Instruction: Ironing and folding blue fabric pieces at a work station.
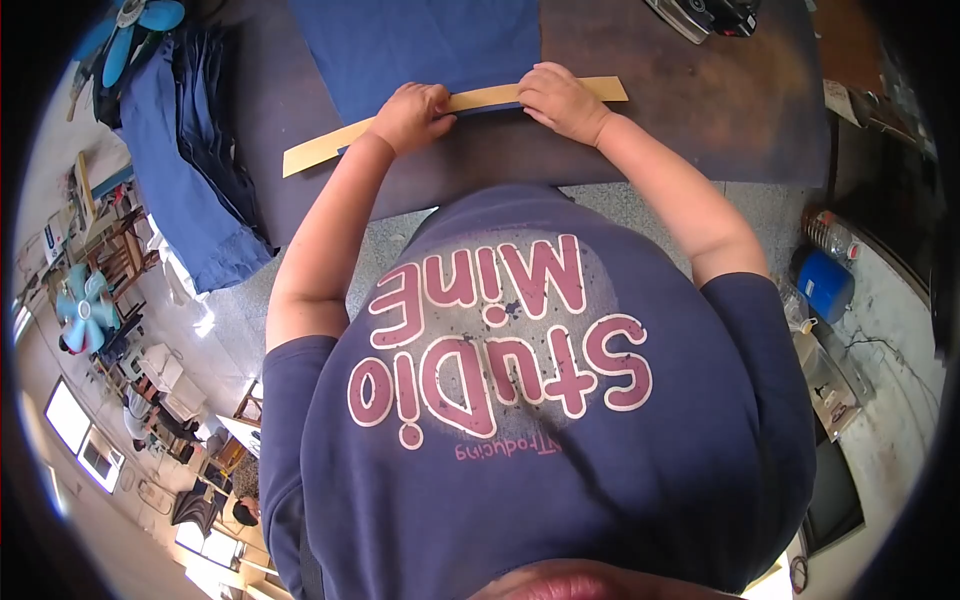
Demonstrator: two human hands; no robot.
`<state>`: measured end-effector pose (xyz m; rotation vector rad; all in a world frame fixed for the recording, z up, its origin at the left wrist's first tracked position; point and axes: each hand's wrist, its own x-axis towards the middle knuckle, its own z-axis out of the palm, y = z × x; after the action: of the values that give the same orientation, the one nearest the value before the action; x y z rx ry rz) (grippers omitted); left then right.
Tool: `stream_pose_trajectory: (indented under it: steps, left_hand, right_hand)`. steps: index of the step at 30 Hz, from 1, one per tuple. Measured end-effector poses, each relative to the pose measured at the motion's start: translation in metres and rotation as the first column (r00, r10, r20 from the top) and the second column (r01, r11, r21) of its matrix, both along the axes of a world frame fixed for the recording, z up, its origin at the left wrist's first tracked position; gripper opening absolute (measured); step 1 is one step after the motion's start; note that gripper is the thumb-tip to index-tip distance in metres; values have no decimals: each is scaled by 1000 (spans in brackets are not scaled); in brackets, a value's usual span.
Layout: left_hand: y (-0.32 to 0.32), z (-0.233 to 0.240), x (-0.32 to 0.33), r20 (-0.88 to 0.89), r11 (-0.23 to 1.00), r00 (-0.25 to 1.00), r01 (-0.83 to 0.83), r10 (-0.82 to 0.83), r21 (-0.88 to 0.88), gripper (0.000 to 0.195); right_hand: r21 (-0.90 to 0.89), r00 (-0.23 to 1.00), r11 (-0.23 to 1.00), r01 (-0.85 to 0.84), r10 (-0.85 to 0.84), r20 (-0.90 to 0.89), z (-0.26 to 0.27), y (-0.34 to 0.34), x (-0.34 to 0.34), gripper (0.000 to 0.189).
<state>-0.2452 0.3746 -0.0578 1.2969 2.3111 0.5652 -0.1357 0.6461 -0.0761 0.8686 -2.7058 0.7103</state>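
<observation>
A long tan strip [480,98], apparently card or thin wood, lies crosswise over the near end of a blue fabric panel [435,45]. My left hand [411,116] grips the strip left of its middle, fingers curled and thumb on the near side. Towards the strip's right end, my right hand [559,101] holds it with bent fingers over the top. A narrow band of blue cloth shows along the strip's near edge between the hands. Both strip ends stick out past the fabric. My fingers partly hide the strip and the cloth edge.
An electric iron [701,16] stands at the far right of the dark-covered table [705,127]. Blue cloth pieces [187,165] hang in a stack over the left edge, beside a blue-bladed fan [127,26]. A blue container [825,283] is at right. People are in the left background.
</observation>
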Motion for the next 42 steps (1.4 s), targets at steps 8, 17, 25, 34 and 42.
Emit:
stream_pose_trajectory:
  steps: [8,17,25,34,42]
  left_hand:
    - [14,11,-28,288,968,924,-232,250,-97,17]
    - [17,-23,-50,186,967,948,-252,256,-49,19]
    - [23,-26,-52,213,940,917,-314,336,-131,19]
    - [30,-30,-57,29,939,969,-231,246,-256,17]
    - [39,-32,-58,-29,914,971,-232,236,-332,16]
  right_hand:
    - [49,929,975,217,-222,295,0,15,-36,12]
    - [213,738,900,380,-434,517,-16,14,-67,16]
    - [349,621,876,333,-482,618,-5,16,-75,15]
    - [580,549,776,248,-605,576,8,16,-82,21]
    - [568,624,712,412,-675,393,14,28,-77,19]
